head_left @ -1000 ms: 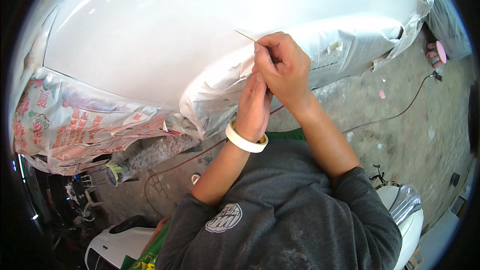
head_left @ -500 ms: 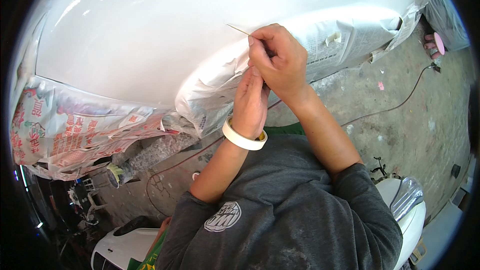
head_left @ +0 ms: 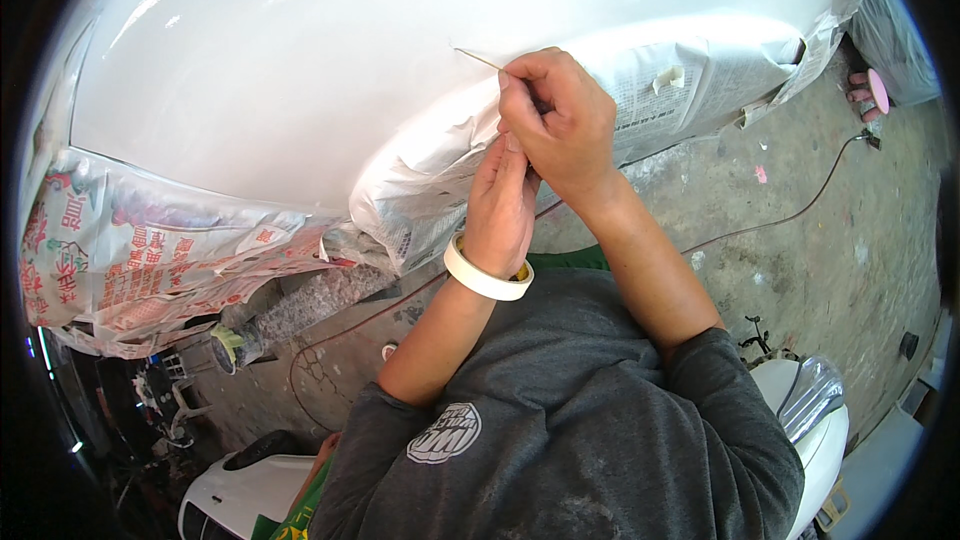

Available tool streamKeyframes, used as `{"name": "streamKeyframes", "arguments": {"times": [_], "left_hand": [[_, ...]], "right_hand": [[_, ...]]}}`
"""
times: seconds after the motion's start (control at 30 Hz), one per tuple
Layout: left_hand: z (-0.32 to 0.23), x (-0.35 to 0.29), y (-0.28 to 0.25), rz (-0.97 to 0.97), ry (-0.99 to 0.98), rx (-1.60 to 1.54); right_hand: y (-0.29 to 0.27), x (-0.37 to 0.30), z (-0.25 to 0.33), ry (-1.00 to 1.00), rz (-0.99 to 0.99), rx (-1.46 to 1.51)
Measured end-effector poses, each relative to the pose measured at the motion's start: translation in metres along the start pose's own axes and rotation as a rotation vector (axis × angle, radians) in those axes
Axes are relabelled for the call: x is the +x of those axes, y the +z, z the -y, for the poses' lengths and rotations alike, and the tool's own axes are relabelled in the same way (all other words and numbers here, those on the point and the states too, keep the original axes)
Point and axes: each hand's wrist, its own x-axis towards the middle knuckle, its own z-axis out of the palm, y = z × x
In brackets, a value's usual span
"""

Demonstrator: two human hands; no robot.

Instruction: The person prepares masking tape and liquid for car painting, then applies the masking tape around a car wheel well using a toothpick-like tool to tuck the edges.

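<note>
My right hand (head_left: 562, 125) pinches a thin, pale, needle-like stick (head_left: 480, 59) between thumb and forefinger. The stick points up and left, its tip against or just over a glossy white painted vehicle panel (head_left: 260, 90). Below it, my left hand (head_left: 500, 205) has its fingers stretched out and props the right hand, with fingertips touching it; its palm is partly hidden. Around my left wrist hangs a roll of cream masking tape (head_left: 488, 272). Crumpled newspaper masking (head_left: 640, 85), dusted white, follows the panel's curved lower edge beside my hands.
More printed paper (head_left: 150, 255) covers the part below the panel at left. A plastic-wrapped cylinder (head_left: 320, 300) lies beneath it. A dark hose (head_left: 780, 220) runs over the stained concrete floor (head_left: 720, 180). A pink disc-shaped item (head_left: 877, 91) stands at far right, and white vehicle parts (head_left: 245, 495) sit behind me.
</note>
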Motion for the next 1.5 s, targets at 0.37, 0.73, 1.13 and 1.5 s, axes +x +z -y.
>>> {"name": "streamKeyframes", "arguments": {"times": [0.37,0.73,1.13,1.5], "left_hand": [[0.003,-0.001,-0.004,0.032,0.018,0.068],[0.004,0.000,0.000,0.039,0.062,0.052],[0.005,0.000,-0.003,0.023,0.043,0.066],[0.005,0.000,-0.004,0.024,0.048,0.052]], "right_hand": [[-0.009,0.001,0.001,0.180,0.168,0.195],[-0.011,-0.001,0.004,0.354,0.094,0.442],[-0.005,0.003,0.006,0.289,0.062,0.296],[-0.003,0.004,0.006,0.290,0.067,0.294]]}}
